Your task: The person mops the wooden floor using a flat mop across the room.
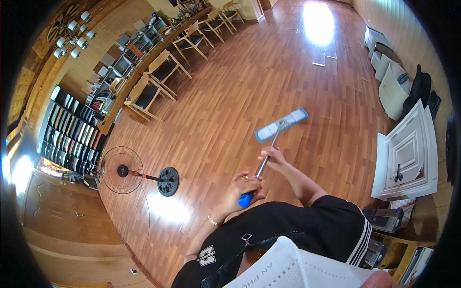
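A flat mop (pixel 282 125) with a grey-white head and blue edging lies on the wooden floor ahead of me. Its metal pole slants back toward my body and ends in a blue grip (pixel 245 199). Near that top end, my left hand (pixel 246 187) is closed around the pole, with a ring and a bracelet showing. Farther down the pole, my right hand (pixel 273 157) is wrapped around it too. The mop head touches the floor, tilted up toward the right in the view.
A standing fan (pixel 123 170) with a round black base (pixel 168 182) is at the left, its cord trailing along the floor. Wooden chairs (pixel 144 96) line a long desk at the far left. White panels (pixel 406 153) and pale seats (pixel 394 91) stand along the right wall.
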Available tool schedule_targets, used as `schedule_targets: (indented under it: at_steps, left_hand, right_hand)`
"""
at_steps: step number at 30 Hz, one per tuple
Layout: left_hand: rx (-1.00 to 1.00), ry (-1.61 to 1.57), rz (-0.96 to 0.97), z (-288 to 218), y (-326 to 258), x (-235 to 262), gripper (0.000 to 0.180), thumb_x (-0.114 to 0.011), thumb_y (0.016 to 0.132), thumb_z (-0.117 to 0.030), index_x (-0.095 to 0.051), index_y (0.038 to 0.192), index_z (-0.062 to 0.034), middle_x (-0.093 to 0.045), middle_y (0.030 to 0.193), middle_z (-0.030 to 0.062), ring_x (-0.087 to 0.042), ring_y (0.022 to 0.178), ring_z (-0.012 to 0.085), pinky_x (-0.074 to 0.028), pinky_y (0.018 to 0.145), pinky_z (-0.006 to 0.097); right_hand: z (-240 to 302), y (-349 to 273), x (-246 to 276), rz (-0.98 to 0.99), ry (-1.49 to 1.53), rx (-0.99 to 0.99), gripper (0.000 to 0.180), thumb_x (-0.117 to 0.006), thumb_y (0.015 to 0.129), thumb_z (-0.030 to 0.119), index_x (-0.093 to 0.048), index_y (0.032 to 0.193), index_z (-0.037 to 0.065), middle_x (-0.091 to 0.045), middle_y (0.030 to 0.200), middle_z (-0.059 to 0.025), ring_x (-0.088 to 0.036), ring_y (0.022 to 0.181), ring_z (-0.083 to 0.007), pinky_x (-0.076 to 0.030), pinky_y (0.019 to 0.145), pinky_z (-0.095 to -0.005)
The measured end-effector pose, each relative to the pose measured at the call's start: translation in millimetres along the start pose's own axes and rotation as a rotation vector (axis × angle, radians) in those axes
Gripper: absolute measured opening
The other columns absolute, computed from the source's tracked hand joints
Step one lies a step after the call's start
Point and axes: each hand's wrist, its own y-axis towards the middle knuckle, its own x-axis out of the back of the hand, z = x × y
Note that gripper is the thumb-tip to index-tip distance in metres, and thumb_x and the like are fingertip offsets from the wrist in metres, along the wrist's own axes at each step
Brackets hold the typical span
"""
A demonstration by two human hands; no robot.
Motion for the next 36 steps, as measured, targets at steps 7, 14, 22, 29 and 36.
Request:
schedule_targets:
  at_steps: [7, 14, 22, 29, 36]
  left_hand:
    - [-0.018, 0.181, 0.245, 86.4, 22.9, -49.3, 0.023, -0.074, 0.079, -0.028, -0.061, 0.091, -0.0133, -0.064, 0.115, 0.0040, -0.050, 0.126, 0.0237, -0.026, 0.105, 0.052]
    - [-0.049, 0.039, 0.206, 69.0, 1.9, 15.3, 0.026, -0.080, 0.073, -0.025, -0.062, 0.088, -0.0131, -0.067, 0.110, 0.0050, -0.055, 0.122, 0.0241, -0.027, 0.106, 0.050]
    - [-0.238, -0.019, 0.216, 25.8, -71.0, 156.2, 0.026, -0.082, 0.070, -0.024, -0.058, 0.074, -0.0132, -0.069, 0.082, 0.0015, -0.068, 0.098, 0.0238, -0.036, 0.100, 0.048]
    - [-0.418, -0.235, 0.162, 54.7, -115.5, 240.1, 0.030, -0.084, 0.066, -0.028, -0.058, 0.066, -0.0130, -0.069, 0.072, 0.0030, -0.071, 0.085, 0.0213, -0.039, 0.096, 0.050]
    - [-0.579, -0.348, 0.144, 51.0, -121.6, 225.5, 0.037, -0.075, 0.070, -0.039, -0.054, 0.059, -0.0105, -0.065, 0.064, 0.0051, -0.067, 0.065, 0.0231, -0.048, 0.080, 0.042]
  right_hand:
    - [-115.6, 9.6, 10.9, 0.160, -0.374, -0.216, 0.007, -0.060, 0.077, 0.027, -0.057, 0.078, 0.020, -0.059, 0.089, 0.0014, -0.054, 0.105, -0.0219, -0.041, 0.081, -0.0588]
    - [-13.5, 4.0, -5.6, -0.097, -0.337, -0.202, 0.011, -0.066, 0.072, 0.028, -0.057, 0.072, 0.020, -0.061, 0.081, 0.0047, -0.056, 0.097, -0.0185, -0.038, 0.079, -0.0443]
    - [125.8, -6.7, -80.6, -0.227, -0.309, 0.029, 0.026, -0.074, 0.065, 0.024, -0.050, 0.063, 0.014, -0.056, 0.065, -0.0034, -0.058, 0.074, -0.0264, -0.042, 0.070, -0.0392]
    - [207.3, -19.5, -140.0, -0.193, -0.159, 0.004, 0.025, -0.072, 0.068, 0.014, -0.047, 0.069, 0.010, -0.049, 0.064, -0.0090, -0.053, 0.063, -0.0300, -0.040, 0.056, -0.0388]
    - [205.4, -37.3, -170.6, -0.419, -0.174, -0.157, 0.039, -0.070, 0.078, 0.011, -0.037, 0.056, 0.009, -0.037, 0.054, -0.0101, -0.037, 0.050, -0.0231, -0.032, 0.048, -0.0350]
